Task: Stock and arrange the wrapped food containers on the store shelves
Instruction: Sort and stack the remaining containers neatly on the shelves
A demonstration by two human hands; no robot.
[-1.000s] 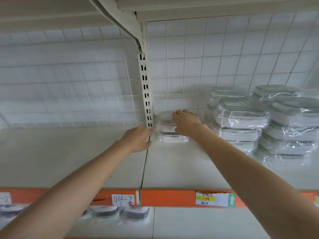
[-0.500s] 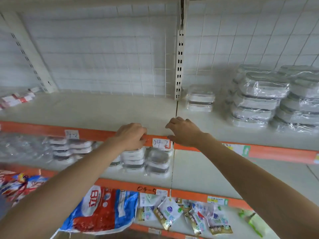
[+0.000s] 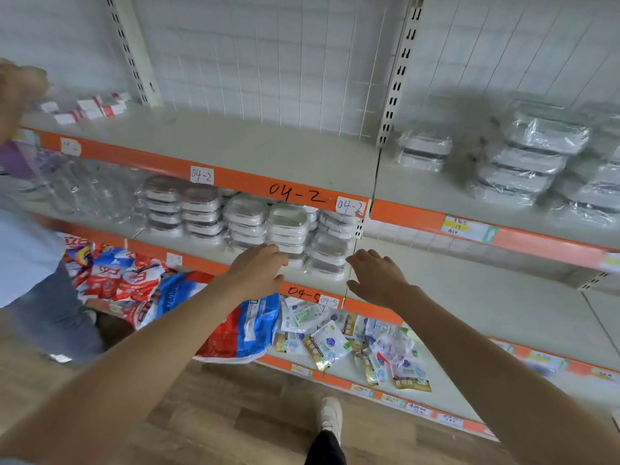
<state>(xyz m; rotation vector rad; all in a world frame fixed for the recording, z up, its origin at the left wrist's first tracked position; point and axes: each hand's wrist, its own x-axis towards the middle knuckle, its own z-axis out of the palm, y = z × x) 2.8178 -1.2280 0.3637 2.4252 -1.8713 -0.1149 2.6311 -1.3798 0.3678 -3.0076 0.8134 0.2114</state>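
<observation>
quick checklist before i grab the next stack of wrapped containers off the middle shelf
1. Left hand free: ok, fingers relaxed, holding nothing.
2. Right hand free: ok, open and empty.
3. Hands flanking a stack: ok, the front-right stack on the middle shelf sits between them.
4. Contact with that stack: cannot tell, fingertips are close to the wrap.
5. Room on the top shelf: ok, bare surface left of the small stack.
6. Way clear on the left: not ok, another person stands close by.
</observation>
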